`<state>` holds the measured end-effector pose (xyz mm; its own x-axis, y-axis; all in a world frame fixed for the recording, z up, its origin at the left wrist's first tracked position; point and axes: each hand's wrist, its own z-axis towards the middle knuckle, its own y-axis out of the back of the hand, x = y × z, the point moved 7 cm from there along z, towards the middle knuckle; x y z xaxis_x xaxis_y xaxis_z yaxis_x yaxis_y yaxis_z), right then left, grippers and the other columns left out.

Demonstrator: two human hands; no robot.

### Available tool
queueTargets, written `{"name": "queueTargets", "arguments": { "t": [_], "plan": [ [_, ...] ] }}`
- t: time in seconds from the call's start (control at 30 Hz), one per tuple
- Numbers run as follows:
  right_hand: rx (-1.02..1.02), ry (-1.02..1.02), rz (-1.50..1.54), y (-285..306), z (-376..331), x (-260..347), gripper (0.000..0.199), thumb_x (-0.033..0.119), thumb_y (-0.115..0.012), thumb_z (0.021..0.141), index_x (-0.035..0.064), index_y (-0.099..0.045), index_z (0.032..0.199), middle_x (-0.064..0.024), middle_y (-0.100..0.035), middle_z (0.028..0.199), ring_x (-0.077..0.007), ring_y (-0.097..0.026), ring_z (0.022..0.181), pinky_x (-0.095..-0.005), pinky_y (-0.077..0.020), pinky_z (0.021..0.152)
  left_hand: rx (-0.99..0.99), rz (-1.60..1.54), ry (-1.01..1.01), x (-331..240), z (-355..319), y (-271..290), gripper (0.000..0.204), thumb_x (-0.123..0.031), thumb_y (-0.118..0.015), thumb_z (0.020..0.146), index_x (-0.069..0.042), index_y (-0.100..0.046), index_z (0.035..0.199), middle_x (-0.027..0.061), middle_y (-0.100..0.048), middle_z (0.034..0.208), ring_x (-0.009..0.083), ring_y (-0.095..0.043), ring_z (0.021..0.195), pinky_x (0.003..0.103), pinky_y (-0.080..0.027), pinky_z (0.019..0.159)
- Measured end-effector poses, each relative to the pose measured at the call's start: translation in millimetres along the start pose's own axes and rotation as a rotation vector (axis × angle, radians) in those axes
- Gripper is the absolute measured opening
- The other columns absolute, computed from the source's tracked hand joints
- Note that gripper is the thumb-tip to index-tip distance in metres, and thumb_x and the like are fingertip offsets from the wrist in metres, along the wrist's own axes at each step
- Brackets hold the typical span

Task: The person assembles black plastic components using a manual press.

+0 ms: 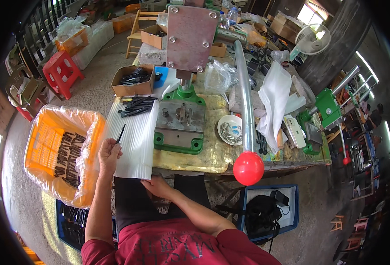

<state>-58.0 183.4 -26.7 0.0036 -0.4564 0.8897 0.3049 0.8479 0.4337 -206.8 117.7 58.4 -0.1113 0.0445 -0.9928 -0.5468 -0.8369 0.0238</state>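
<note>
The bench (214, 161) carries an arbor press (191, 42), its lever (247, 110) angled toward the person, presumably for easy reach. The plastic-lined orange crate (39, 148) stands just left, likely for access. A white foam sheet (134, 152) probably cushions the black pieces (137, 106). The right hand (159, 187) is at its near edge, grip unclear. The left hand (109, 153), closed in a pinch, steadies a slim black part (121, 134) over its left side.

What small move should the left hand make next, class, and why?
Probably lower the slim black piece into the orange crate: the left hand holds it beside the crate, where dark pieces already lie.
</note>
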Motion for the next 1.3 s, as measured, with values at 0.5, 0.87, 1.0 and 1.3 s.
{"name": "queueTargets", "arguments": {
  "t": [0.5,0.87,1.0,1.3],
  "plan": [
    [0.178,-0.041,0.824,82,-19,99,0.016,0.015,-0.049,0.084,0.0012,-0.055,0.089,-0.0004,-0.055,0.079,-0.0052,-0.051,0.074,-0.0188,-0.042,0.068,0.082,0.017,-0.078,-20,-23,-10,0.012,0.0,-0.051,0.078,0.0,-0.046,0.089,0.0015,-0.05,0.069,0.0069,-0.049,0.059,0.019,-0.04,0.053],
    [-0.43,0.307,-0.058,148,-4,122,0.021,0.009,-0.053,0.077,0.0017,-0.051,0.097,-0.0122,-0.053,0.09,-0.0238,-0.052,0.077,-0.0314,-0.0424,0.066,0.372,0.44,-0.239,-76,-56,-52,0.012,-0.005,-0.058,0.072,-0.001,-0.054,0.082,0.0076,-0.055,0.068,0.0157,-0.055,0.062,0.026,-0.043,0.058],
    [-0.377,0.276,-0.077,145,-1,126,0.008,0.006,-0.055,0.076,0.0011,-0.054,0.083,-0.0092,-0.055,0.071,-0.023,-0.053,0.062,-0.0302,-0.0418,0.057,0.446,0.386,-0.234,-83,-62,-63,0.013,-0.008,-0.057,0.073,-0.002,-0.054,0.084,0.0095,-0.056,0.069,0.0187,-0.055,0.063,0.028,-0.043,0.058],
    [-0.413,0.138,0.08,156,-1,110,0.008,0.008,-0.055,0.079,0.0016,-0.055,0.083,-0.0058,-0.056,0.069,-0.0122,-0.053,0.059,-0.0232,-0.0419,0.054,0.409,-0.05,0.02,-69,-52,-73,0.02,-0.003,-0.058,0.076,-0.001,-0.049,0.094,0.0029,-0.054,0.08,0.01,-0.055,0.071,0.02,-0.045,0.061]
  ]
}}
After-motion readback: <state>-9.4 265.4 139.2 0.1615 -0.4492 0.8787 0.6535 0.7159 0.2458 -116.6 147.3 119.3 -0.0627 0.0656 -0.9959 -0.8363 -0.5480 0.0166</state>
